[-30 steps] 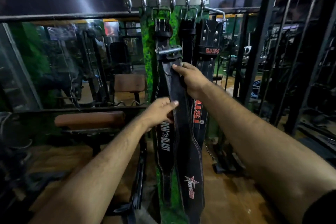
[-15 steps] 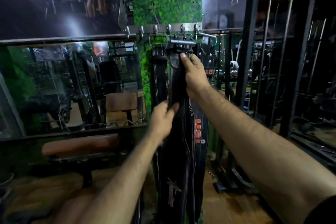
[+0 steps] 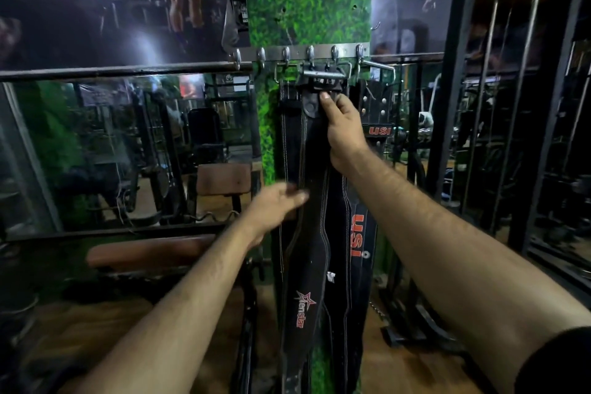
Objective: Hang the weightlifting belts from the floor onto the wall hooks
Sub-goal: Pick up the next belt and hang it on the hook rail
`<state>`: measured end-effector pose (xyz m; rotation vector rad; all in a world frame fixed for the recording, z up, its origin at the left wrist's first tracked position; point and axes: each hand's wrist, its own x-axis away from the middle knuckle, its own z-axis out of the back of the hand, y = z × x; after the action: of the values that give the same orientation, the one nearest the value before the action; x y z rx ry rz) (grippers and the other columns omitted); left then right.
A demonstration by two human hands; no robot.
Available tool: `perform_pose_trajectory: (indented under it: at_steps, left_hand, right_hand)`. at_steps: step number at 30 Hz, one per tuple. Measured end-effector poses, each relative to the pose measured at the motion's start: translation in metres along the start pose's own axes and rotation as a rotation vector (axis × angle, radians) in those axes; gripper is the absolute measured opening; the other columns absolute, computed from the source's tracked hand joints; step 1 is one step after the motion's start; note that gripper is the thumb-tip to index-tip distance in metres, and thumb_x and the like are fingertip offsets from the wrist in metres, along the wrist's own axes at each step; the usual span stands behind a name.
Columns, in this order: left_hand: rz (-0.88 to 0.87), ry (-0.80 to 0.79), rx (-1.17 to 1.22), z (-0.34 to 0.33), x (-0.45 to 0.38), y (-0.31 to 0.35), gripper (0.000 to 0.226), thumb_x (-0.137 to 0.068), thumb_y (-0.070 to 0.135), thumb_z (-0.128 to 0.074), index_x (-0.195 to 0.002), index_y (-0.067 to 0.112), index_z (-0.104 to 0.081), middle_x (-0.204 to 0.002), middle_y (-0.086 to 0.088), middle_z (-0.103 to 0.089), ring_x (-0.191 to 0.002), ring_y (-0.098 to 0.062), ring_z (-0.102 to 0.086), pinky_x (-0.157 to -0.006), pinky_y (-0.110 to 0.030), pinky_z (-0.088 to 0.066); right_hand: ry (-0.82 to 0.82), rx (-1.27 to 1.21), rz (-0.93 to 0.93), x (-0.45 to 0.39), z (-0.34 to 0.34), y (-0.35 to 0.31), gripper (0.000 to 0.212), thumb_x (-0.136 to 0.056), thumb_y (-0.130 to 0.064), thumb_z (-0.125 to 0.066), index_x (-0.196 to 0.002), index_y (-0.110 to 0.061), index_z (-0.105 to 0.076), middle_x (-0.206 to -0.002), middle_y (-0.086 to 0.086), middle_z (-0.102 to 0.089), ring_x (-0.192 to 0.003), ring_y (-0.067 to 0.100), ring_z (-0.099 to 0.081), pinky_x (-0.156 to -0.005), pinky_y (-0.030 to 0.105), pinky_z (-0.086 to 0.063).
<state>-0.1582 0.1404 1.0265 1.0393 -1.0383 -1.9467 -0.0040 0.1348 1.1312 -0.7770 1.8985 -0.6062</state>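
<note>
Gripping belt (image 3: 307,265) top, rt hand (image 3: 343,129); buckle (image 3: 323,77) at hook rail (image 3: 300,53).

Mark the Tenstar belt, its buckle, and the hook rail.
Tenstar belt (image 3: 315,253): head view, wide black middle.
buckle (image 3: 323,74): head view, metal roller bar.
hook rail (image 3: 297,50): head view, flat steel strip between hooks.

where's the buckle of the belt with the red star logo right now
In the head view the buckle sits up at the hook rail on the green panel, centre frame, just above the right hand, between the plain hanging belt and the USI belt.
</note>
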Motion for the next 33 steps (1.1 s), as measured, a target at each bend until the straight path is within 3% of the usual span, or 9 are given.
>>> perform_pose_trajectory:
  at_steps: [6,8,12,17,19,21,24,29,33]
  left_hand:
    - [-0.135,0.206,0.171,-0.041,-0.014,0.023,0.009,-0.100,0.018,-0.060,-0.093,0.014,-0.063,-0.069,0.017,-0.074,-0.068,0.004,-0.069,-0.067,-0.016,-0.053]
    - [-0.020,0.150,0.122,-0.056,-0.004,-0.018,0.007,-0.099,0.023,-0.061,-0.093,0.022,-0.062,-0.074,0.023,-0.074,-0.077,0.007,-0.070,-0.072,-0.012,-0.052]
    - [0.134,0.037,0.041,-0.060,0.017,-0.086,0.021,-0.098,0.020,-0.063,-0.117,0.015,-0.070,-0.114,0.001,-0.076,-0.113,-0.020,-0.070,-0.104,-0.038,-0.053]
    - [0.216,-0.130,-0.167,-0.040,0.010,-0.091,0.026,-0.093,0.009,-0.068,-0.119,0.010,-0.069,-0.117,-0.003,-0.074,-0.109,-0.016,-0.070,-0.106,-0.040,-0.052]
    - [0.182,-0.132,-0.183,-0.030,-0.001,-0.069,0.019,-0.092,0.011,-0.070,-0.110,0.014,-0.070,-0.105,0.001,-0.075,-0.094,-0.004,-0.071,-0.094,-0.027,-0.056]
    - [0.084,-0.038,-0.035,-0.023,-0.009,-0.028,0.009,-0.096,0.013,-0.066,-0.104,0.012,-0.068,-0.092,0.007,-0.070,-0.082,0.000,-0.065,-0.079,-0.018,-0.052]
    - [-0.058,0.194,0.172,-0.014,-0.030,0.027,0.020,-0.102,0.020,-0.057,-0.114,0.007,-0.065,-0.106,-0.001,-0.072,-0.105,-0.015,-0.066,-0.097,-0.033,-0.050]
    - [-0.107,0.357,0.417,-0.034,-0.044,0.048,0.019,-0.105,0.020,-0.050,-0.112,0.024,-0.067,-0.113,0.000,-0.074,-0.111,-0.014,-0.069,-0.094,-0.026,-0.054]
    - [-0.109,0.438,0.474,-0.047,-0.032,0.024,0.017,-0.102,0.019,-0.055,-0.095,0.020,-0.070,-0.102,-0.005,-0.075,-0.102,-0.019,-0.071,-0.095,-0.036,-0.056]
  right_hand:
    - [0.071,-0.025,-0.013,-0.013,0.001,0.008,0.025,-0.101,-0.013,-0.057,-0.076,-0.016,-0.052,-0.073,0.003,-0.063,-0.066,0.013,-0.058,-0.065,0.028,-0.050]
    - [0.124,-0.044,-0.030,-0.018,0.009,0.010,0.028,-0.100,-0.012,-0.058,-0.073,-0.016,-0.053,-0.070,0.000,-0.065,-0.065,0.011,-0.059,-0.064,0.026,-0.052]
    - [0.125,-0.057,-0.055,-0.017,0.019,0.021,0.030,-0.100,-0.010,-0.058,-0.071,-0.016,-0.052,-0.068,-0.002,-0.066,-0.064,0.010,-0.061,-0.064,0.026,-0.054]
    - [0.096,-0.070,-0.057,-0.014,0.021,0.022,0.025,-0.101,-0.011,-0.057,-0.076,-0.014,-0.055,-0.070,-0.001,-0.068,-0.063,0.009,-0.064,-0.063,0.026,-0.056]
    - [0.066,-0.032,-0.046,-0.015,0.017,0.017,0.025,-0.100,-0.014,-0.060,-0.075,-0.015,-0.054,-0.072,0.000,-0.067,-0.064,0.010,-0.063,-0.063,0.025,-0.055]
    - [0.032,0.032,-0.025,-0.014,0.014,0.014,0.025,-0.097,-0.016,-0.063,-0.074,-0.016,-0.053,-0.073,0.002,-0.064,-0.065,0.010,-0.060,-0.061,0.023,-0.052]
    - [-0.059,0.103,-0.037,-0.009,0.011,0.018,0.025,-0.100,-0.012,-0.059,-0.076,-0.015,-0.053,-0.077,0.004,-0.064,-0.067,0.010,-0.061,-0.063,0.024,-0.053]
    - [-0.196,0.174,-0.126,0.007,0.013,0.042,0.018,-0.104,-0.021,-0.050,-0.109,-0.009,-0.063,-0.109,0.015,-0.069,-0.103,0.027,-0.066,-0.096,0.040,-0.053]
    - [-0.175,0.313,-0.068,0.051,0.044,0.086,0.025,-0.103,-0.030,-0.051,-0.114,-0.008,-0.058,-0.103,0.004,-0.067,-0.096,0.009,-0.063,-0.091,0.033,-0.051]
